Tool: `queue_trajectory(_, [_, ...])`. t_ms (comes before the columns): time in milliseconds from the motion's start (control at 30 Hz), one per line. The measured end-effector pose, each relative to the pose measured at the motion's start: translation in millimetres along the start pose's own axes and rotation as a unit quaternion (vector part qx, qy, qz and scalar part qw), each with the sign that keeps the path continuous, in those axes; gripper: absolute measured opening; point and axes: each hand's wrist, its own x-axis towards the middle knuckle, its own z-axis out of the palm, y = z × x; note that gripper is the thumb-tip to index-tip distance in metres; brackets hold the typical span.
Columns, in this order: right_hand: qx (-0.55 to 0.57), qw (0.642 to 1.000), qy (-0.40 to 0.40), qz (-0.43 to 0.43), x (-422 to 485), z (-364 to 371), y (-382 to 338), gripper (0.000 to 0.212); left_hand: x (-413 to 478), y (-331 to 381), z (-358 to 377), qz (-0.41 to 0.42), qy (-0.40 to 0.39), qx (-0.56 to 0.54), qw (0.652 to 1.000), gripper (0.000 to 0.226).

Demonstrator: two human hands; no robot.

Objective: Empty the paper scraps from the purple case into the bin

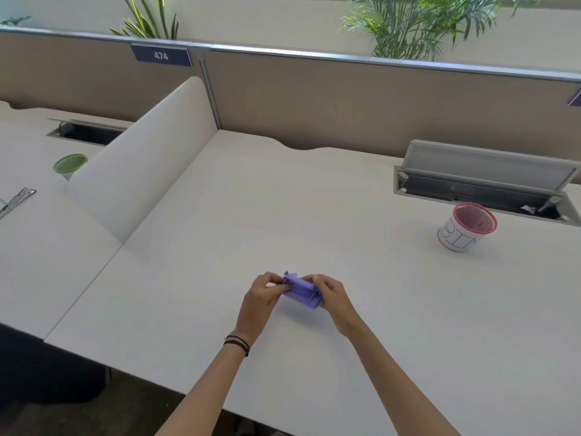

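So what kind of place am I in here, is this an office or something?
Most likely an open-plan office. The white desk is fenced by fabric partition panels, one carrying a numbered plate reading 474, and a cable hatch is set into the desktop.

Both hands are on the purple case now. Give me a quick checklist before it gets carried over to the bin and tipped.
1. Grip: left hand and right hand each hold an end of the purple case: ok.
2. Case lifted off the desk: cannot tell.
3. Case closed so no scraps spill on the way: cannot tell, too small.
4. Bin upright with its mouth open, to the right and farther back: ok.
5. Desk between case and bin free of obstacles: ok.
6. Scraps actually inside the case: cannot tell.
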Motion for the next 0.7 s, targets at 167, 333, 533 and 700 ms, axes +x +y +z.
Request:
queue_trajectory(167, [-0.09, 0.992, -0.09, -0.01, -3, 11, 15, 0.023, -28, -14, -7, -0.019, 0.003, 0.011, 1.0, 0.028])
queue_trajectory(333, [-0.232, 0.959, -0.139, -0.088, -5, 21, 30, 0.044, -54, -21, -10, -0.033, -0.006, 0.011, 0.999, 0.035])
queue_trajectory(533, [-0.249, 0.952, -0.08, -0.16, -7, 33, 44, 0.037, -76, -19, -13, -0.102, -0.03, -0.059, 0.993, 0.025])
queue_trajectory(700, [-0.233, 0.956, -0.075, -0.163, -17, 30, 56, 0.036, -82, -19, -11, -0.143, -0.034, -0.108, 0.983, 0.024])
